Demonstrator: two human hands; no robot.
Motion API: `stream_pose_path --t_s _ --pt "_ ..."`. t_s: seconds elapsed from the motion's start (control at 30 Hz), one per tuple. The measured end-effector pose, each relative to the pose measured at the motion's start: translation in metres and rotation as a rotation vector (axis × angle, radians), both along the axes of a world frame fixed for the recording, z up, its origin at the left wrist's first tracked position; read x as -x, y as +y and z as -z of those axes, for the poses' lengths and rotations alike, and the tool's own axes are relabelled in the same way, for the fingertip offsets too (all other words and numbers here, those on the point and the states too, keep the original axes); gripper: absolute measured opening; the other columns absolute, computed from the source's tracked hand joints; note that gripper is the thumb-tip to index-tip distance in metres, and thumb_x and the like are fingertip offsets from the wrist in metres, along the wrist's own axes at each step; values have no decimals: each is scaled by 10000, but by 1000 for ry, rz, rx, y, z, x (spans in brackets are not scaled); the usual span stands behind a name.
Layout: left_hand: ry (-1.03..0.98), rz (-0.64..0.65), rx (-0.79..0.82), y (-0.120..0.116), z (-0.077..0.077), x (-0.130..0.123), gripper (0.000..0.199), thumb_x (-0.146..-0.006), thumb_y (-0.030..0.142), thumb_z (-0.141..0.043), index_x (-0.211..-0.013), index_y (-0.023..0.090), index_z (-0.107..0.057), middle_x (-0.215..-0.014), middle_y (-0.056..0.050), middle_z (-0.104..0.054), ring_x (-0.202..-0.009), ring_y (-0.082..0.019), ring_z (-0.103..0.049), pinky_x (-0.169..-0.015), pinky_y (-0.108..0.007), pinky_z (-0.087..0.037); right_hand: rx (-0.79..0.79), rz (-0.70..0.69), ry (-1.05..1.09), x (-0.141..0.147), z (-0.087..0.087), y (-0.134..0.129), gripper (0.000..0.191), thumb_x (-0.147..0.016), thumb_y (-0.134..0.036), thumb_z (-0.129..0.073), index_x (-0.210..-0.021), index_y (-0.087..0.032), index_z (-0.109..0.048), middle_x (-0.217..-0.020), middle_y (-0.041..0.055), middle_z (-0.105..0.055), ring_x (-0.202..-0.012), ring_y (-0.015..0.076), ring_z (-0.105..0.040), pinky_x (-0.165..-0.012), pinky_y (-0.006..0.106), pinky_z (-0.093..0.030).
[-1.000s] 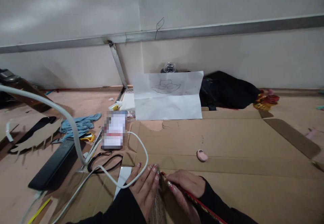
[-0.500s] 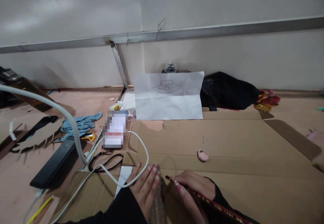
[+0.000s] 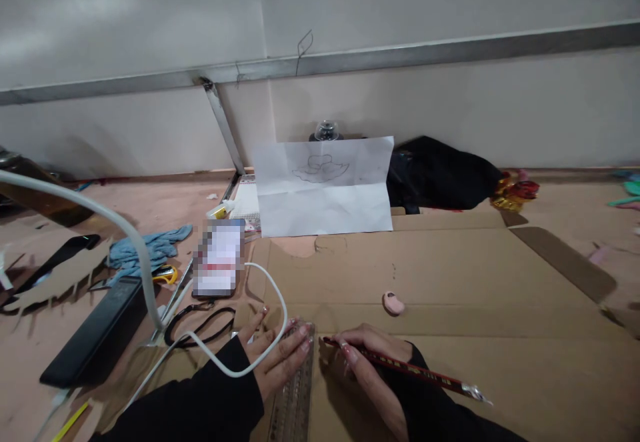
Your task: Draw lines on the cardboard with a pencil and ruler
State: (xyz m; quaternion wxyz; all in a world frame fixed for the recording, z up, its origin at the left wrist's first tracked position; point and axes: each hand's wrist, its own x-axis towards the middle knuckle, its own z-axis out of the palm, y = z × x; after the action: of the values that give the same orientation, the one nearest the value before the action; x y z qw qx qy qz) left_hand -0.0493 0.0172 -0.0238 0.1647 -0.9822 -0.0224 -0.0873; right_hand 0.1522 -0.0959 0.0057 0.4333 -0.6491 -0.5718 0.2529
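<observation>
Left hand (image 3: 273, 370) now more sideways, fingers (image 3: 293, 349) splayed over ruler (image 3: 293, 402), right hand (image 3: 381, 343) with fingers closed round pencil (image 3: 434, 378)

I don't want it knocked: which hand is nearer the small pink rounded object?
The right hand is nearer, just below the pink object in the picture; the left hand lies farther off, leftward, on the clear plastic ruler.

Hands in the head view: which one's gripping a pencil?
The right hand, gripping the dark red pencil; the left hand instead lies spread over the clear ruler.
</observation>
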Motion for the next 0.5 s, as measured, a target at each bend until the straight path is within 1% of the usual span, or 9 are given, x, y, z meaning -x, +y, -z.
stream_pose_path --t_s 0.13,0.23,0.33,0.5 --pt "-12 10 45 0 0 -2 464 -845 179 -520 -1282 190 -365 -1405 -22 -238 -1304 -224 -183 -1052 -527 -56 -46 -10 -21 -1 4 1 205 -843 -273 -446 -817 -208 -638 -681 15 -664 -609 141 -620 -563 236 -475" --pt "-8 15 72 1 -1 -2 488 -833 170 -541 -1285 179 -359 -1398 -33 -253 -1296 -218 -208 -1063 -500 -93 -40 -26 -37 -2 6 1 198 -848 -259 -443 -837 -202 -632 -704 24 -665 -632 144 -624 -575 238 -481" --pt "-13 19 76 2 0 -2 486 -835 146 -532 -1287 176 -356 -1398 -29 -255 -1294 -218 -211 -1062 -499 -86 -34 -24 -33 -2 6 1 205 -851 -261 -442 -857 -192 -635 -707 33 -665 -633 146 -627 -580 237 -486" --pt "-1 33 49 3 3 -1 447 -869 145 -461 -1297 177 -337 -1405 -21 -235 -1297 -228 -202 -1031 -556 -13 -41 -47 19 -1 5 2 204 -853 -252 -441 -860 -190 -635 -700 30 -662 -624 137 -620 -576 231 -480"
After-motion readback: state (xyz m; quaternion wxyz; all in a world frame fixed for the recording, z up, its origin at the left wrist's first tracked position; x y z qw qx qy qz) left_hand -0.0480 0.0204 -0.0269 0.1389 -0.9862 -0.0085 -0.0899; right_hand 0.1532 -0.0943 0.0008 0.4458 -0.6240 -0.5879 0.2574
